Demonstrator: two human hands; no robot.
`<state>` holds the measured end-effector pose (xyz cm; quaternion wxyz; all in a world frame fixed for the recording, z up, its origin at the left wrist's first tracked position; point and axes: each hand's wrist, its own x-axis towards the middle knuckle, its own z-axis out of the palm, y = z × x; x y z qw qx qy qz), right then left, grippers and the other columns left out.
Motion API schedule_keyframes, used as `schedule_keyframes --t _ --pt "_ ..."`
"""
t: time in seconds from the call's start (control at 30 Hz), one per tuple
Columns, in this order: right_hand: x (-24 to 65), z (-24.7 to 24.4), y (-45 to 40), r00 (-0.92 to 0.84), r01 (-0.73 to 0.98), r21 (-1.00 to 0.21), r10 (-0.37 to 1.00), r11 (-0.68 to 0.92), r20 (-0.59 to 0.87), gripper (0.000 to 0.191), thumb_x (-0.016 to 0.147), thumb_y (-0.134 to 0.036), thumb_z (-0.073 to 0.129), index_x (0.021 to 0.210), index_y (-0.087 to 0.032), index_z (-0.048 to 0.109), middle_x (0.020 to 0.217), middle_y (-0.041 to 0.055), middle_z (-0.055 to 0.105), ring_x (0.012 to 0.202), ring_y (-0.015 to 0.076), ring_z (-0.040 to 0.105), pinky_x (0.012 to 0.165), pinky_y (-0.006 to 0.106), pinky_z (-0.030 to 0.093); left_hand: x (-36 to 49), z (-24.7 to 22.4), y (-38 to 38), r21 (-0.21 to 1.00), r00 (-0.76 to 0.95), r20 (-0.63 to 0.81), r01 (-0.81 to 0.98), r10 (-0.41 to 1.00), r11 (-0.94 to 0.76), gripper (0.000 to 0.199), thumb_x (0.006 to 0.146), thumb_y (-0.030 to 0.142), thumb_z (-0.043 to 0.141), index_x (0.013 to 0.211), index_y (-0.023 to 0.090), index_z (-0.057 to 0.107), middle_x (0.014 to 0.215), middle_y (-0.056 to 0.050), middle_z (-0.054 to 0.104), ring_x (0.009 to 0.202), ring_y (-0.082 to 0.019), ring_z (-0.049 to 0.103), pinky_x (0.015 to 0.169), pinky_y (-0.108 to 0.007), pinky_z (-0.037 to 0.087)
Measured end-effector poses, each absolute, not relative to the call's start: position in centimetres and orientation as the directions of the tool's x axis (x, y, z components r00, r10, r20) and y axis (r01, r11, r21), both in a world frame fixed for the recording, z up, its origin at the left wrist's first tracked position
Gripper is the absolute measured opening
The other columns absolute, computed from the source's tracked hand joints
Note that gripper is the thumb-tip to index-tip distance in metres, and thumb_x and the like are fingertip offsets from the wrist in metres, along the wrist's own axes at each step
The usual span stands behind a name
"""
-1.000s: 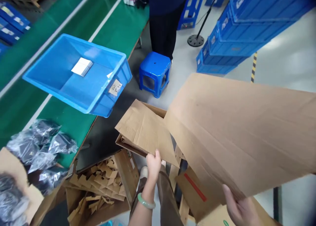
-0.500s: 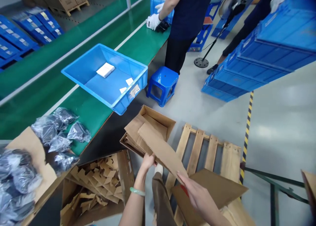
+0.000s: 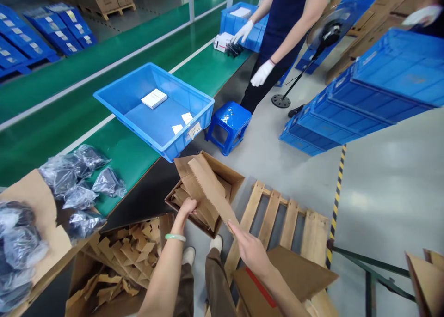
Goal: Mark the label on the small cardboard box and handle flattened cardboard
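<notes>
A cardboard sheet point(image 3: 212, 187) slants out of an open cardboard box point(image 3: 237, 180). At its lower end, my right hand point(image 3: 250, 248) grips the sheet with the fingers along its edge. My left hand point(image 3: 187, 208), with a pale green bangle on the wrist, is closed at the near side of the box on a brown cardboard piece point(image 3: 199, 197) standing inside; its fingertips are partly hidden. Several more folded pieces fill the box. Below my right arm, a flat brown cardboard panel point(image 3: 301, 271) with a red strip lies on a wooden pallet point(image 3: 256, 210).
A blue bin point(image 3: 121, 118) with white boxes stands on the green conveyor point(image 3: 114, 155), near several bagged dark parts point(image 3: 109, 182). A carton of cardboard dividers point(image 3: 130, 252) is lower left. A blue stool point(image 3: 231, 118), a gloved co-worker point(image 3: 284, 26) and stacked blue crates point(image 3: 367, 100) are beyond.
My left hand has moved left and up, over the box's near side. The sheet in my right hand now stands more steeply. The co-worker has turned, with one gloved hand lowered.
</notes>
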<state>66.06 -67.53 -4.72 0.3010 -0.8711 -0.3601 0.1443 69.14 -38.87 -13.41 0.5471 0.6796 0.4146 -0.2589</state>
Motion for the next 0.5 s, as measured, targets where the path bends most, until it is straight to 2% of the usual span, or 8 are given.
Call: schedule_keyframes --t 0.07,0.2,0.3,0.37,0.43,0.5 --pt "66.8 -7.3 -66.6 0.724 0.496 -0.616 0.683 -0.611 -0.094 0.057 0.087 -0.006 0.026 0.141 -0.019 0.036 0.132 0.0073 0.053 0.114 0.0205 0.056 0.096 0.037 0.050 68.7 -15.2 -39.2 0.540 0.524 -0.782 0.840 0.338 -0.053 0.032 0.095 0.036 0.048 0.075 0.012 0.054 0.056 0.004 0.050 0.046 -0.011 0.049 0.050 -0.024 0.044" --pt "67.7 -11.0 -64.6 0.770 0.421 -0.608 0.620 -0.673 -0.152 0.047 0.093 -0.014 0.027 0.140 -0.016 0.036 0.130 0.0112 0.054 0.118 0.0226 0.053 0.098 0.038 0.046 67.0 -18.0 -40.7 0.613 0.574 -0.719 0.789 0.391 -0.031 0.032 0.097 0.037 0.042 0.081 0.012 0.054 0.064 0.001 0.055 0.056 -0.012 0.055 0.056 -0.024 0.045" --pt "67.8 -12.6 -63.0 0.750 0.413 -0.608 0.632 -0.678 -0.195 0.046 0.094 -0.015 0.029 0.140 -0.016 0.035 0.129 0.0124 0.055 0.117 0.0226 0.053 0.099 0.037 0.044 65.9 -19.1 -41.9 0.638 0.590 -0.699 0.770 0.403 -0.021 0.032 0.096 0.039 0.046 0.081 0.012 0.055 0.068 0.000 0.057 0.059 -0.012 0.056 0.059 -0.025 0.046" --pt "67.8 -13.6 -61.9 0.739 0.417 -0.592 0.637 -0.689 -0.221 0.047 0.095 -0.022 0.032 0.141 -0.013 0.031 0.134 0.0152 0.049 0.122 0.0241 0.049 0.101 0.038 0.041 65.4 -19.4 -42.7 0.641 0.591 -0.702 0.768 0.397 -0.012 0.030 0.094 0.038 0.050 0.080 0.012 0.056 0.068 0.000 0.057 0.059 -0.012 0.055 0.060 -0.026 0.047" --pt "67.8 -14.6 -60.8 0.739 0.424 -0.568 0.632 -0.705 -0.233 0.058 0.094 -0.036 0.038 0.143 -0.009 0.024 0.141 0.0194 0.039 0.129 0.0279 0.040 0.104 0.041 0.037 64.7 -19.5 -43.5 0.645 0.594 -0.705 0.764 0.388 0.002 0.028 0.093 0.035 0.054 0.078 0.012 0.057 0.067 0.001 0.056 0.059 -0.012 0.054 0.062 -0.027 0.048" --pt "68.0 -15.6 -59.4 0.756 0.414 -0.532 0.604 -0.738 -0.250 0.078 0.089 -0.050 0.046 0.145 -0.005 0.016 0.144 0.0237 0.031 0.133 0.0324 0.031 0.106 0.043 0.033 63.6 -19.7 -44.0 0.651 0.595 -0.706 0.759 0.384 0.021 0.025 0.092 0.031 0.054 0.077 0.012 0.057 0.066 0.001 0.055 0.059 -0.012 0.054 0.063 -0.028 0.048"
